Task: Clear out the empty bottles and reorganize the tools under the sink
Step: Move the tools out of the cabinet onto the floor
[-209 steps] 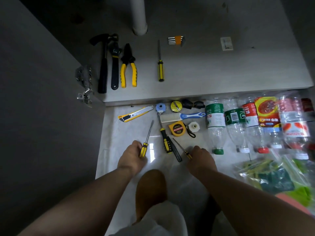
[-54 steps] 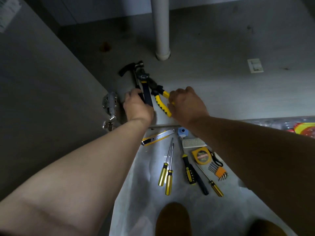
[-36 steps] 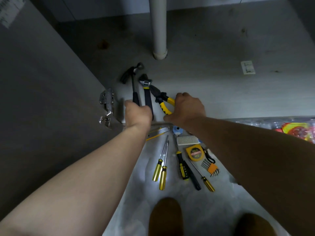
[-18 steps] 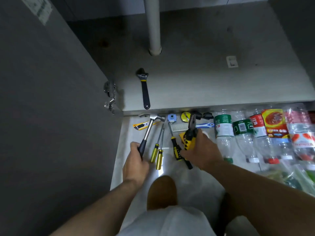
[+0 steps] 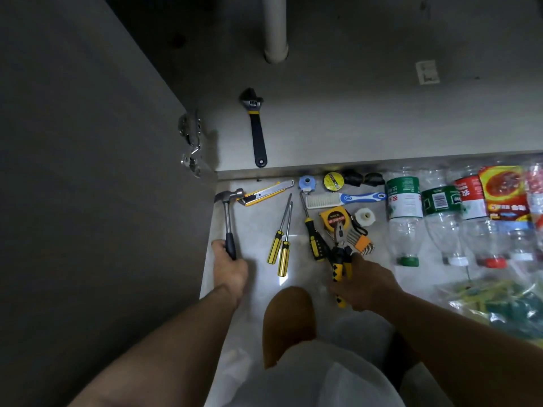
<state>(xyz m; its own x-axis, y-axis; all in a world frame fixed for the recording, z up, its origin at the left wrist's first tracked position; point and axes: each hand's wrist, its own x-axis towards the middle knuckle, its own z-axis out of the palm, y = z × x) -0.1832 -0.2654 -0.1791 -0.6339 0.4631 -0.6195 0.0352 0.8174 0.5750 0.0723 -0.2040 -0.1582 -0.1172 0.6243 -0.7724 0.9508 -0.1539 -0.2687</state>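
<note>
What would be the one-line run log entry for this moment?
left hand: grips black-handled steel claw hammer | right hand: grips yellow-and-black pliers | black adjustable wrench: lies on grey cabinet floor

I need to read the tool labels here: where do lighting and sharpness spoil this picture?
Head view: the cupboard floor around the wrench is dim and murky; a white glare spot sits on the tile by the handles of the screwdrivers; the bottles at the right edge look soft and bent by the wide lens.

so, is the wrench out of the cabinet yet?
No, the wrench lies on the cabinet floor, near its front edge.
</note>
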